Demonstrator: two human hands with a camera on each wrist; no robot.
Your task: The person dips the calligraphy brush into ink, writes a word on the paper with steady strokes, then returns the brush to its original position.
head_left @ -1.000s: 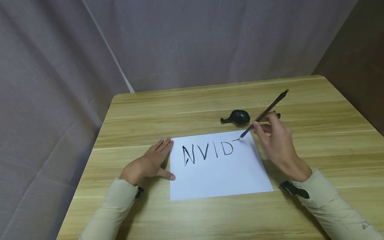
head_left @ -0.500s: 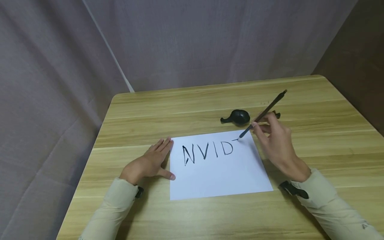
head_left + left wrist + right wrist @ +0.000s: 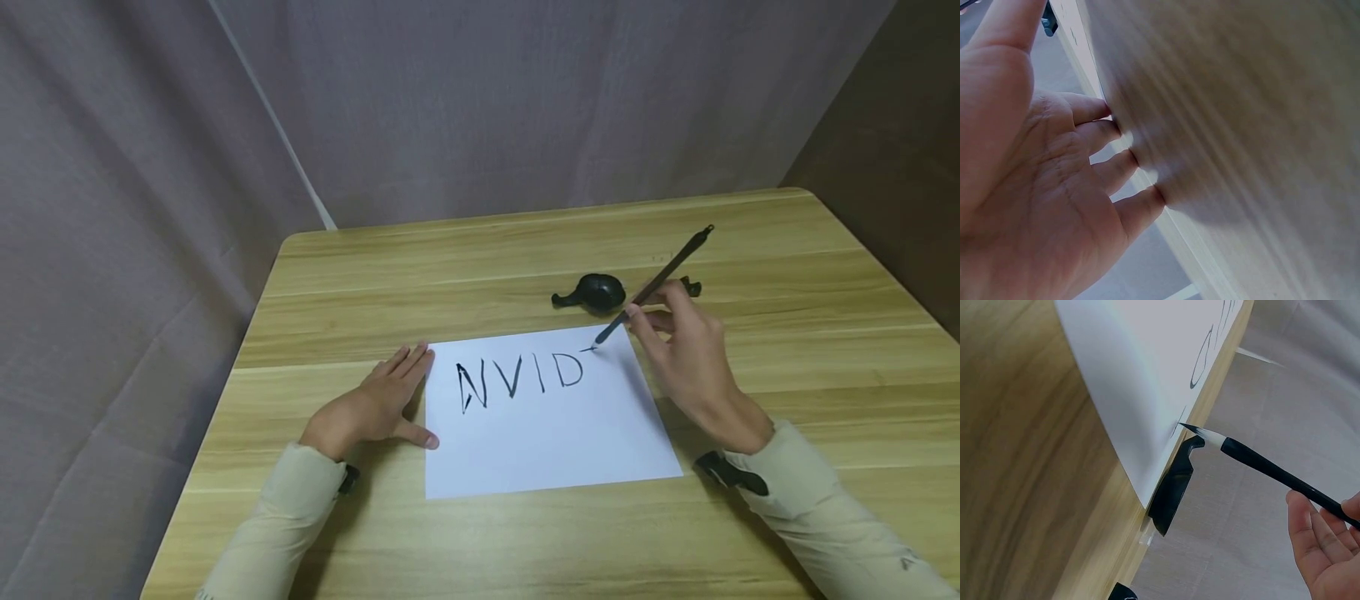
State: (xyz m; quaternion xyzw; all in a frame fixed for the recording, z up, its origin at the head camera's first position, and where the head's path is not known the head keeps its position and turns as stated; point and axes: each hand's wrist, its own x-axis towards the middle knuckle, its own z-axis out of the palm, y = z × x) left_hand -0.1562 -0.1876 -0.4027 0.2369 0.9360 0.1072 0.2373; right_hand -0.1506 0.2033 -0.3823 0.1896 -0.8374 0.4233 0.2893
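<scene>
A white sheet of paper [image 3: 547, 454] lies on the wooden table, bearing the black letters N, V, I and D plus a short stroke at upper right. My right hand [image 3: 697, 371] pinches a dark-handled ink brush [image 3: 673, 263], slanted with its tip at that stroke. In the right wrist view, the brush [image 3: 1263, 465] has white bristles with a black tip, which meets the paper [image 3: 1122, 381] or sits just over it. My left hand [image 3: 371, 408] rests spread at the sheet's left edge, fingertips on its upper corner; the left wrist view shows the palm [image 3: 1054, 181] and fingers extended.
A black dish with a spout-like handle [image 3: 600, 293] stands just beyond the paper's upper right edge. Another small black object [image 3: 692, 288] is partly hidden behind my right hand. Grey curtain [image 3: 465, 100] hangs behind the table's far edge [image 3: 450, 223].
My right hand and the brush have shifted slightly left, the tip moving back along the short stroke. My left hand and the paper look unmoved.
</scene>
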